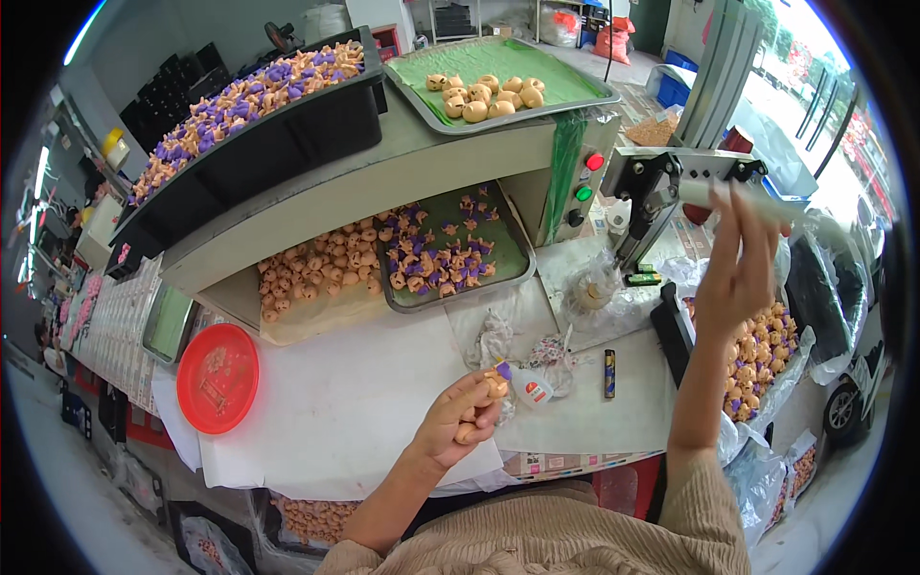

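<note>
My left hand (455,419) is closed around a small doll figure (499,379) with a purple part at its top, above the white table. Rounded peach doll heads (466,434) also show between its fingers and palm. At the right, my right hand (736,259) is raised, fingers stretched up against the pale, motion-blurred handle (698,195) of a metal lever press (661,177). Beyond my left hand, a dark tray (517,273) holds purple-clad doll figures, next to a pile of loose doll heads (321,264). A white bottle (532,387) lies near my left hand.
A red basin (218,378) stands at the left. A black bin (259,158) full of doll figures and a green-lined tray (565,91) of larger heads sit on the raised shelf. Batteries (609,374), plastic bags (594,297) and bagged doll parts (762,359) are at the right.
</note>
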The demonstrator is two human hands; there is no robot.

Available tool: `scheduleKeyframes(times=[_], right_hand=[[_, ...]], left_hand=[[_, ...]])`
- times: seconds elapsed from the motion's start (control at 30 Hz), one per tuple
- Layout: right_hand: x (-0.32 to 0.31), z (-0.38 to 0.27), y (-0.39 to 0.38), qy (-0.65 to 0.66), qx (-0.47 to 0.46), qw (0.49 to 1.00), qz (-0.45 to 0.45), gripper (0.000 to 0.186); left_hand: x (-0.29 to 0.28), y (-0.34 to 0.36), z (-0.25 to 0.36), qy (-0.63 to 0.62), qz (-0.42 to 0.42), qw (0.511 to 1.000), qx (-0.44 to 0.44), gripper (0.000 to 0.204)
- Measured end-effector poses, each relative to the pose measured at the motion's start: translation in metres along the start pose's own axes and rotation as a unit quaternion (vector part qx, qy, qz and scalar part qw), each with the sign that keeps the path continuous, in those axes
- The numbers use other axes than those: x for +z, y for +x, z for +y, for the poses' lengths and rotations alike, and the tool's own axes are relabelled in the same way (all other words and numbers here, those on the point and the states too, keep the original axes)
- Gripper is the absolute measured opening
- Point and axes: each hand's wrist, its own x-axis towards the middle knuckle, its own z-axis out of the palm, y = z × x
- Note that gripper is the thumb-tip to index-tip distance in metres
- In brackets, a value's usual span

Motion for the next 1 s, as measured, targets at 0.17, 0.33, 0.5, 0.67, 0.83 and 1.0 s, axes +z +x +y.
scheduleKeyframes(times=[0.17, 0.33, 0.5, 0.67, 0.83, 1.0], right_hand=[[0.038, 0.021, 0.074, 0.09, 0.021, 0.99, -0.105, 0.021], [0.005, 0.016, 0.035, 0.079, 0.047, 0.993, -0.071, 0.016], [-0.034, 0.026, -0.081, -0.02, 0.294, 0.864, -0.409, 0.025], [0.012, 0.071, -0.169, 0.021, 0.25, 0.905, -0.343, 0.03], [-0.009, 0.049, -0.161, 0.038, 0.203, 0.936, -0.283, 0.024], [-0.088, 0.097, -0.125, -0.101, 0.316, 0.938, -0.101, 0.021]], left_hand=[[0.025, 0.006, -0.015, -0.03, -0.074, 0.996, -0.031, 0.028], [0.025, -0.004, -0.008, -0.003, -0.01, 1.0, -0.026, 0.026], [-0.004, -0.008, 0.0, -0.049, -0.004, 0.999, -0.008, 0.029], [0.023, 0.014, -0.012, -0.012, -0.01, 1.0, -0.007, 0.025], [0.042, 0.038, -0.013, 0.053, -0.01, 0.998, -0.028, 0.025], [0.046, 0.079, -0.012, 0.142, 0.028, 0.988, -0.054, 0.024]])
